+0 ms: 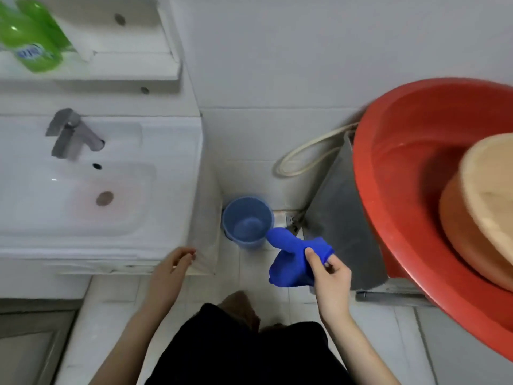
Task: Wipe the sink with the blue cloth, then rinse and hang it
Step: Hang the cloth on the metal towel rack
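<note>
A white sink (166, 151) fills the left side, with a grey tap (73, 136) at its back and a drain (104, 198) in the bowl. My right hand (329, 276) pinches the crumpled blue cloth (291, 259) in the air, right of the sink and above the floor. My left hand (172, 269) hovers empty with loosely curled fingers just off the sink's front right corner.
A blue bucket (248, 222) stands on the floor between sink and wall. A big red basin (410, 173) with a tan bowl (485, 207) inside fills the right. Green bottles (33, 37) sit on a shelf above the sink. A hose (305, 154) loops along the wall.
</note>
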Tool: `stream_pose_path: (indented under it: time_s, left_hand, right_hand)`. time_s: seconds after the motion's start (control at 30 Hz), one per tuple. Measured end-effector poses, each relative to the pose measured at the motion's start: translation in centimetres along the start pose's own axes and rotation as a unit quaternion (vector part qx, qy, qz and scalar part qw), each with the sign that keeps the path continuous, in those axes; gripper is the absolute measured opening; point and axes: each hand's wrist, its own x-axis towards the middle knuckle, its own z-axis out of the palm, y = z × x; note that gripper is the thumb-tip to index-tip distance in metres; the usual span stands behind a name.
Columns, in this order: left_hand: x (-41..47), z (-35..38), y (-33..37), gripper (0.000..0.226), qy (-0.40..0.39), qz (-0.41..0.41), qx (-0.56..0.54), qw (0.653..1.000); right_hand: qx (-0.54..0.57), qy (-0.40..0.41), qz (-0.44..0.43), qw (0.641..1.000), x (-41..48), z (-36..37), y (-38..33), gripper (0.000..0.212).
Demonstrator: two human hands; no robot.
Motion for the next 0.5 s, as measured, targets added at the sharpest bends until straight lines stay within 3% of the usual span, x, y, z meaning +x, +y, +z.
stream_pose_path:
  time_s: [0.17,0.5]
  left_hand:
    - [2.7,1.6,0.6,0.02,0.024,-0.017,-0.009,1.0]
    - [14.5,5.0,7.2,0.026,-0.089,0.041,0.012,0.995]
  right_hand:
    - [-0.009,-0.014,-0.011,1.0,5.0,1.8,-1.7,0.04]
    - [-0.044,0.042,-0.04,0.997,14.0,5.5,-4.5,0.038]
